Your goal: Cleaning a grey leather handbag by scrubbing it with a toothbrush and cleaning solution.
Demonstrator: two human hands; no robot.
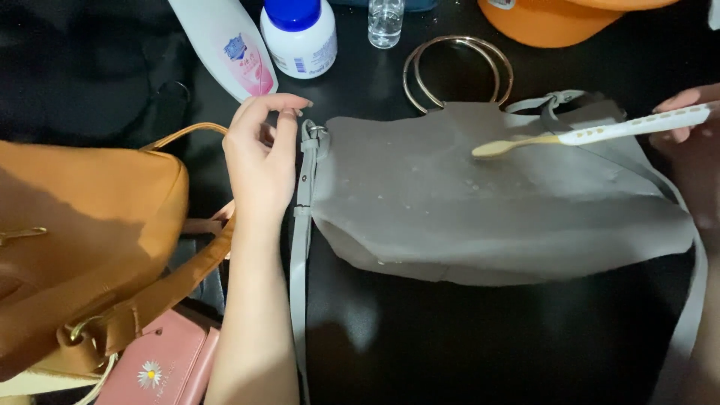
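Note:
A flat grey handbag (480, 217) lies on a black table, with two round metal ring handles (457, 71) at its far edge and a long grey strap (301, 247) down its left side. My left hand (262, 161) rests at the bag's upper left corner, fingers curled beside the strap's clasp. My right hand (694, 124) holds a white-handled toothbrush (592, 135) whose yellowed head touches the bag's surface near its upper middle. Small white specks dot the grey leather.
A tan leather bag (82, 225) sits at the left over a pink pouch with a daisy (161, 364). At the back stand a white lotion bottle (229, 45), a blue-capped white bottle (300, 34), a small clear glass bottle (385, 21) and an orange cap (555, 19).

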